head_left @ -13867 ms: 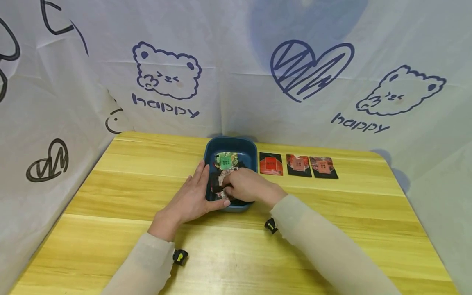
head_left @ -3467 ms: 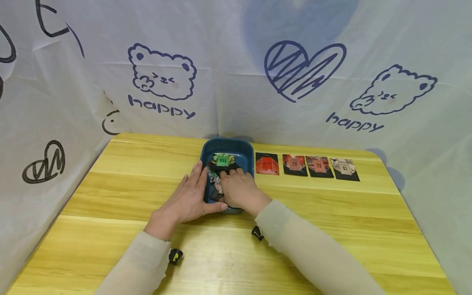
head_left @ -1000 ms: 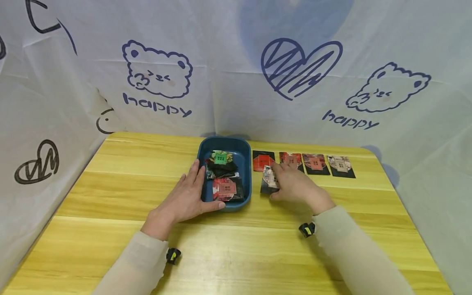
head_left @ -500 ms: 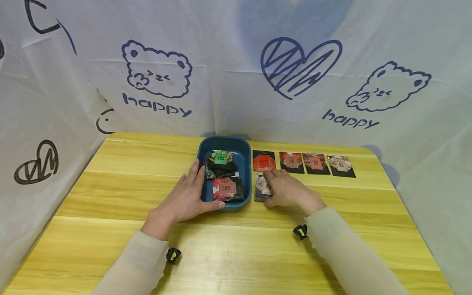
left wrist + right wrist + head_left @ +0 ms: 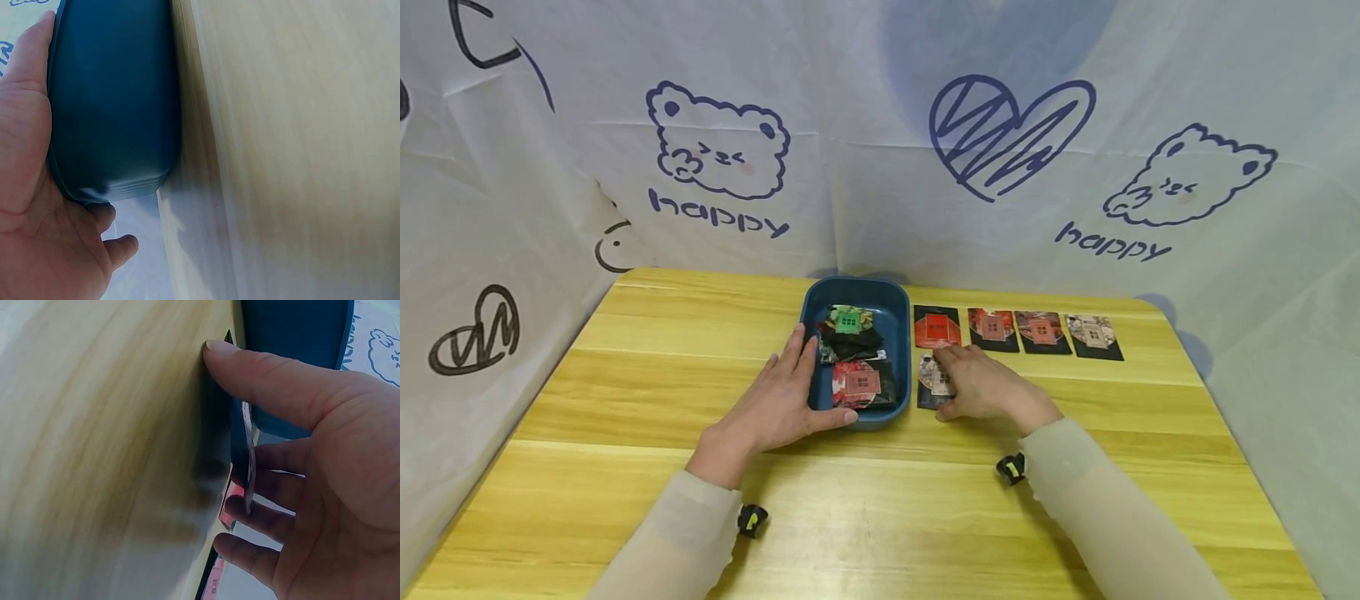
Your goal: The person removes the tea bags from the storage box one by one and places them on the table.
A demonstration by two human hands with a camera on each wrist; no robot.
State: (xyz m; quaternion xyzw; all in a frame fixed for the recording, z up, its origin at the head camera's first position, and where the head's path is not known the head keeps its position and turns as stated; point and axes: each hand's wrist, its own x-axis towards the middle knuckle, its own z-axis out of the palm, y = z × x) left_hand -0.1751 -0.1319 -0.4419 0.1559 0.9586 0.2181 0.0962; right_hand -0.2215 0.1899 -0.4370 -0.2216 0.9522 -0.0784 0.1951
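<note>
While R fingers [image 5: 265, 519] pinch the pale-print pkt [image 5: 927, 380], ctr-right of frame just below the leftmost red pkt [image 5: 937, 327], L hand [image 5: 771, 398] rests straight-fingered on the tray [image 5: 892, 327]; prob. best to lay pale-print pkt flat, square, then release.

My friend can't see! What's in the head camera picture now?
A right hand pinches a small packet at a wood-grain table, in front of a row of four packets. The left hand rests against a blue tray with more packets inside.
</note>
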